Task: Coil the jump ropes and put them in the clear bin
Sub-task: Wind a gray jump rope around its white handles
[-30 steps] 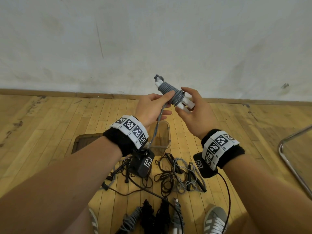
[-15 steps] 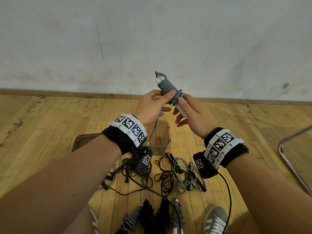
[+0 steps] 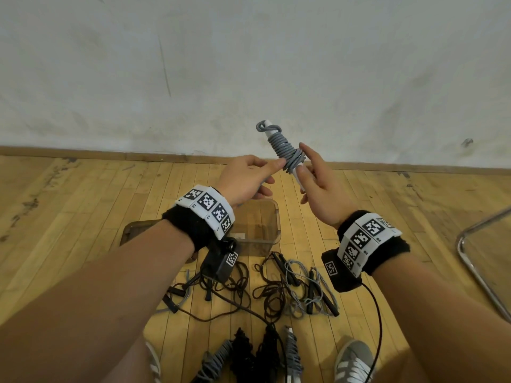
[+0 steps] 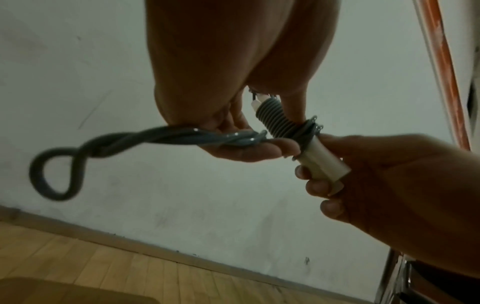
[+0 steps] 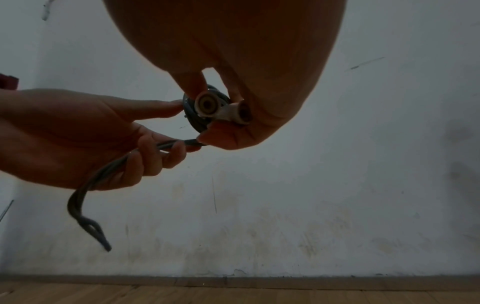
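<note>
Fingers of my right hand (image 3: 318, 183) grip white plastic handles (image 4: 320, 162) wound in grey cord (image 3: 286, 153) — my left hand (image 3: 246, 179) pinches its loose tail above the clear plastic bin (image 3: 272, 217).

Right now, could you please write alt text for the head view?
Two hands hold up a grey jump rope wound round its white handles: the right hand grips the handles, the left hand holds the rope's loose end. Below, a clear bin and tangled ropes sit on the floor.

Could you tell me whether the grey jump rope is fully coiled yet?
Not yet: grey jump rope wraps its white handles, but a loose tail remains.
</note>
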Demonstrator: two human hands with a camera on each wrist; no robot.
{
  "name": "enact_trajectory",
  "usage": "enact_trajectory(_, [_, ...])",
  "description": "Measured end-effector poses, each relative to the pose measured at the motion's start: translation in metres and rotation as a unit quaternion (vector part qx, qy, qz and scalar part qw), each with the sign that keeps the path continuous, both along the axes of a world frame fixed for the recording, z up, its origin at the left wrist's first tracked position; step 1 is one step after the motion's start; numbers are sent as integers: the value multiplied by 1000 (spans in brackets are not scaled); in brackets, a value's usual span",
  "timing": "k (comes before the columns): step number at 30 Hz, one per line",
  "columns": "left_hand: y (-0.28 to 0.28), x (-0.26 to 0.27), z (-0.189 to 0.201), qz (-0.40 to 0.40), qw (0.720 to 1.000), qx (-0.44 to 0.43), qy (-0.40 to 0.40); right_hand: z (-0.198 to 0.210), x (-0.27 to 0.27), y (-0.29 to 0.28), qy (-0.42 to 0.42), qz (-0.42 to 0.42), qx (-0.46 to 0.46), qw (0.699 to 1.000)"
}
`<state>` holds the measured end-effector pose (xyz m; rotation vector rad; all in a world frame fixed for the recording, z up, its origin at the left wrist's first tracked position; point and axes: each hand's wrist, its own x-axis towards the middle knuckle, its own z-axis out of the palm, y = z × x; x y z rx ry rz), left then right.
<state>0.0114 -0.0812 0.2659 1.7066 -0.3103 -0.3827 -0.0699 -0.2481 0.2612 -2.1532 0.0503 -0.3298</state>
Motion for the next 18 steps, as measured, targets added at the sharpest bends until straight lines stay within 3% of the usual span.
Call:
enact_trajectory(6, [0,1,-2,2,998,-53,20,-6,1,-1,-10,-16,-102,995])
enact_trajectory(12, [-3,-4,2,23,998,-62,25,-4,4,-3,-33,-51,-111,992])
enact_trajectory(15, [-3,-6,0,24,997,-64,22,0,2,1,-43,-54,-75,995])
enact_trajectory(18, [-3,-9,1,21,996,-85,8,6,0,6,-55,-49,35,997])
